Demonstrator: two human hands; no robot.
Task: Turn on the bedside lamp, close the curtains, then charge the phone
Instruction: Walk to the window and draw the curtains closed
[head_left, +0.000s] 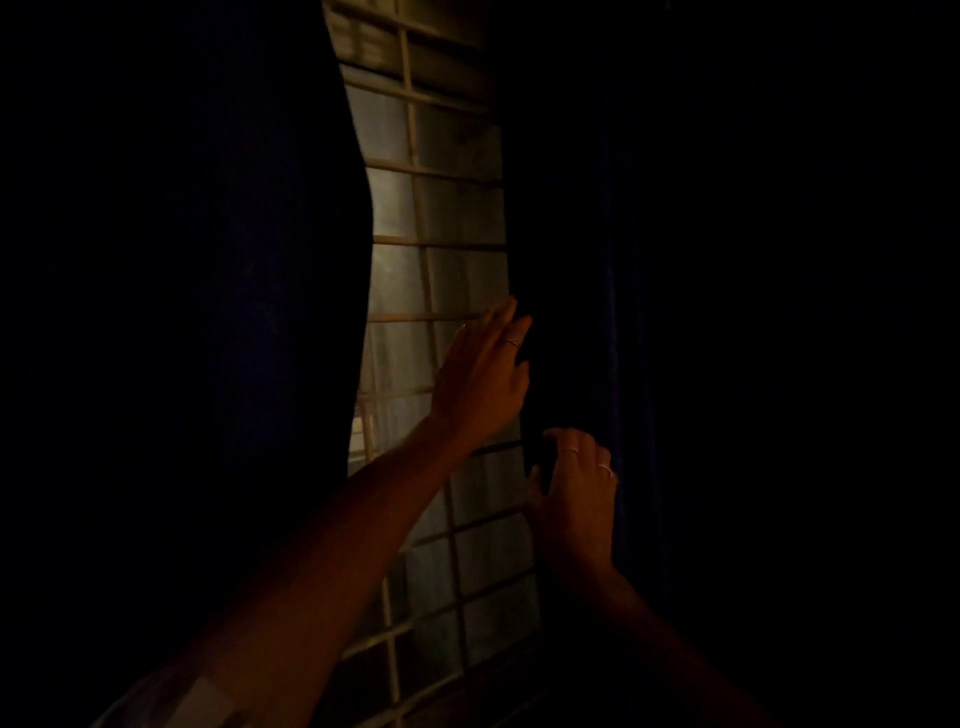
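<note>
Head view shows both hands at the inner edge of the right curtain (675, 312), a dark panel right of the barred window (457, 218). The left hand (480, 379) reaches up with fingers straight, touching that edge; the right hand (576, 488), lower, curls its fingers at the fabric, though whether it pinches cloth I cannot tell. A firm grip and a steady sideways pull toward the left curtain (182, 312) should close the gap. Lamp and phone are out of view.

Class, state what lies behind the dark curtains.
Between the dark blue fabric curtains, a window with a pale grid of bars shows; the remainder is covered.
</note>
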